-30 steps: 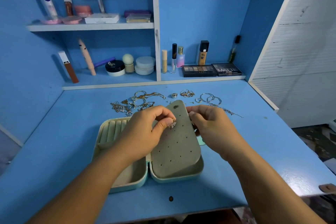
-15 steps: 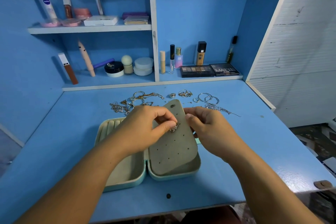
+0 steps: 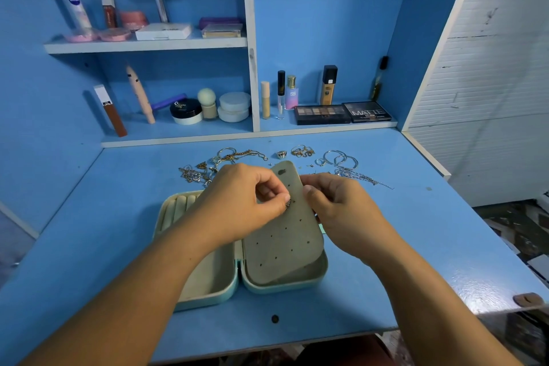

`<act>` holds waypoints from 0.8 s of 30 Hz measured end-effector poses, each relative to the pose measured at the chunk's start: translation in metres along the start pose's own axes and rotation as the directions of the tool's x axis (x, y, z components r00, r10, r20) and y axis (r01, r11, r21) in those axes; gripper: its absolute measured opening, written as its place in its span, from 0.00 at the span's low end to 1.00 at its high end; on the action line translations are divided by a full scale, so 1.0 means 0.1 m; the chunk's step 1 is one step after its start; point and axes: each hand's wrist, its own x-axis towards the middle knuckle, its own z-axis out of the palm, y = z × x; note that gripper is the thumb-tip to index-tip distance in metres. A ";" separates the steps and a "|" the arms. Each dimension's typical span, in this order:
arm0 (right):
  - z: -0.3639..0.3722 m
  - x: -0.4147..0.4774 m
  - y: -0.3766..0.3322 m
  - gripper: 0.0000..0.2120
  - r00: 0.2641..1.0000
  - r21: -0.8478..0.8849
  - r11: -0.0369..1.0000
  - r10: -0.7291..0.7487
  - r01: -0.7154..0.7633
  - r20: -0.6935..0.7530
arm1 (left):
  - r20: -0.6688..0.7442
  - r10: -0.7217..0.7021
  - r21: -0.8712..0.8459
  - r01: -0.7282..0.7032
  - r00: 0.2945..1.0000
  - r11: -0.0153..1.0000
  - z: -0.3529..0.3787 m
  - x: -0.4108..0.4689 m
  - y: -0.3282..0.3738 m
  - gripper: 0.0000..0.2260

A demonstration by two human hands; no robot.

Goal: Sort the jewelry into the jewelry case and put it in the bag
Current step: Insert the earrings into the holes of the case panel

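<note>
Two hands work over the open jewelry case, which lies flat near the front edge of the blue table. Bare table top shows on both sides of the case, with more room on the right, out to the white edge strip. A blue wall stands close on the left. Behind the case, loose jewelry is spread in a row, just in front of the low shelf.

A grey flap with little holes tilts up from the right half of the case. The left hand pinches a small earring between thumb and first finger and holds it against the flap. The right hand grips the flap's right edge with curled fingers.

Both hands are in the same spots as a second ago. The earring is now more hidden under the thumb.
</note>
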 end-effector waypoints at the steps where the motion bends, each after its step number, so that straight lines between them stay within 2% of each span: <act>1: 0.00 0.00 0.00 0.11 1.000 0.003 1.000 0.000 0.000 0.001 | 0.007 0.000 0.003 0.000 1.000 1.000 0.00 0.00 0.00 0.03; 11: 0.00 0.00 0.04 0.11 1.000 0.017 1.000 -0.004 0.004 -0.008 | 0.063 0.069 0.055 -0.073 0.996 0.996 -0.01 0.02 -0.02 0.02; 16: 0.00 0.01 0.06 0.11 1.000 0.017 1.000 0.006 -0.005 -0.016 | 0.133 0.046 0.031 -0.051 0.990 0.998 -0.03 0.07 -0.02 0.03; 20: 0.00 0.01 0.07 0.11 1.000 0.015 1.000 0.007 -0.007 -0.018 | 0.203 -0.021 -0.037 0.029 0.979 0.999 -0.06 0.13 -0.03 0.01; 24: 0.00 0.01 0.07 0.11 1.000 0.002 1.000 0.007 -0.007 -0.023 | 0.323 -0.141 -0.133 0.192 0.936 0.972 -0.09 0.20 -0.03 0.03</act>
